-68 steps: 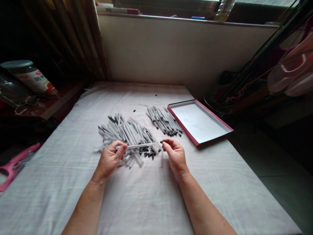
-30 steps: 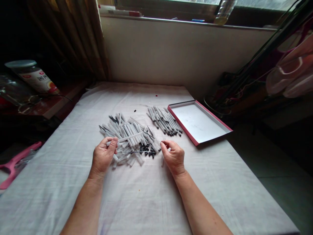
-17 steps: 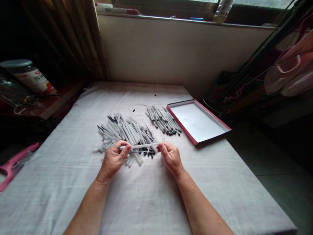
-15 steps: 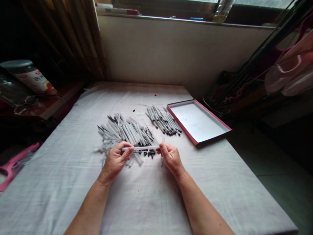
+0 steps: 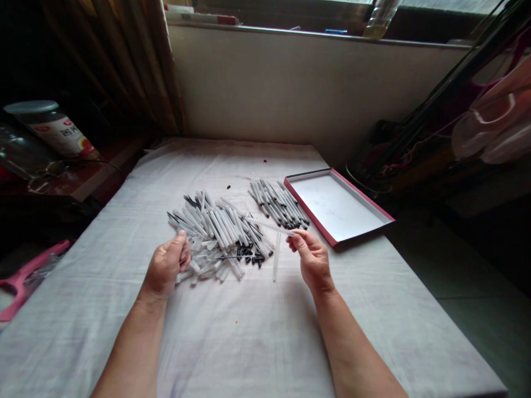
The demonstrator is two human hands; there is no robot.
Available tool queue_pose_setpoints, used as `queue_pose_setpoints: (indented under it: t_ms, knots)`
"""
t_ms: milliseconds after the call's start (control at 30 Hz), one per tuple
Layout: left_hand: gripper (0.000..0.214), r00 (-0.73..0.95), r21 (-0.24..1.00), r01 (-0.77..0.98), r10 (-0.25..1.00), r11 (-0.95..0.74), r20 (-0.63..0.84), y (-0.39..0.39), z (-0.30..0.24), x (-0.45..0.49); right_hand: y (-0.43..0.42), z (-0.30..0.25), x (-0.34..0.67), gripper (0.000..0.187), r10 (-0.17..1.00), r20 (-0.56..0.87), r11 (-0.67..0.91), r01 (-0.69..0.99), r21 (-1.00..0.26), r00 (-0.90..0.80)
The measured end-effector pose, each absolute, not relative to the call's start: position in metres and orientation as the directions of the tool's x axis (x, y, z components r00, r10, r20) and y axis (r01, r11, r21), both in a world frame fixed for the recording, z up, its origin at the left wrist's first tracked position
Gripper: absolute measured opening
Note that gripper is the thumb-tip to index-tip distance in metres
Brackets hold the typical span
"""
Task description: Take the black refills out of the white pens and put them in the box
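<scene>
My right hand (image 5: 313,258) pinches one end of a whitish pen barrel (image 5: 269,225), whose other end points left over the pile. My left hand (image 5: 164,264) is closed at the left edge of the heap; what it holds, if anything, is hidden. Between the hands lies a loose heap of white pen barrels (image 5: 224,225) mixed with thin dark refills. Small black pen parts (image 5: 252,255) are gathered at the heap's right front. A single clear tube (image 5: 276,262) lies apart, left of my right hand.
A row of pens with black ends (image 5: 276,203) lies beyond my right hand, beside a shallow red-edged box lid (image 5: 365,194). Pink scissors handles (image 5: 20,293) are at the far left. A lidded jar (image 5: 58,130) stands on a side surface. Cloth covers the table (image 5: 249,354).
My hands have moved apart, the left leftward and the right rightward. The barrel both hands held is now in my right hand only, slanting over the pile.
</scene>
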State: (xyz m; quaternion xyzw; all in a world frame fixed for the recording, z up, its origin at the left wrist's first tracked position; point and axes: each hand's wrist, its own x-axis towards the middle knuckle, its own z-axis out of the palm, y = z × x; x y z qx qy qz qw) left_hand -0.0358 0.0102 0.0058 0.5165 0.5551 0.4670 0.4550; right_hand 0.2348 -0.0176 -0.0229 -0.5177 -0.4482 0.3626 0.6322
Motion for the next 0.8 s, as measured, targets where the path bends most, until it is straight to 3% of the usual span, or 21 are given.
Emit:
queue_pose_setpoints:
  t_ms: [67,167,300,400,667,800]
  knots:
    - [0.052,-0.195,0.982,0.187,0.98,-0.012,0.049,0.013,0.005,-0.039,-0.013,-0.028,0.239,0.026,0.863,0.23,0.208,0.098,-0.973,0.449]
    - [0.041,-0.231,0.873,0.472,0.938,-0.125,0.259,0.014,0.0,-0.036,-0.006,-0.037,0.235,0.027,0.836,0.327,0.173,0.355,-0.919,0.44]
    - [0.04,-0.044,0.522,0.794,0.827,-0.312,0.561,0.015,-0.012,-0.031,-0.002,-0.044,0.219,0.024,0.839,0.483,0.207,0.674,-0.709,0.25]
    - [0.037,0.091,0.376,0.846,0.797,-0.378,0.597,0.017,-0.02,-0.03,-0.004,-0.045,0.211,0.024,0.845,0.514,0.201,0.802,-0.563,0.149]
    - [0.031,0.11,0.364,0.843,0.789,-0.397,0.605,0.017,-0.027,-0.027,0.025,-0.028,0.219,0.02,0.89,0.447,0.141,0.878,-0.457,0.09]
    - [0.028,0.086,0.386,0.827,0.772,-0.407,0.63,0.019,-0.03,-0.03,0.065,-0.003,0.223,0.024,0.938,0.337,0.017,0.958,-0.287,0.084]
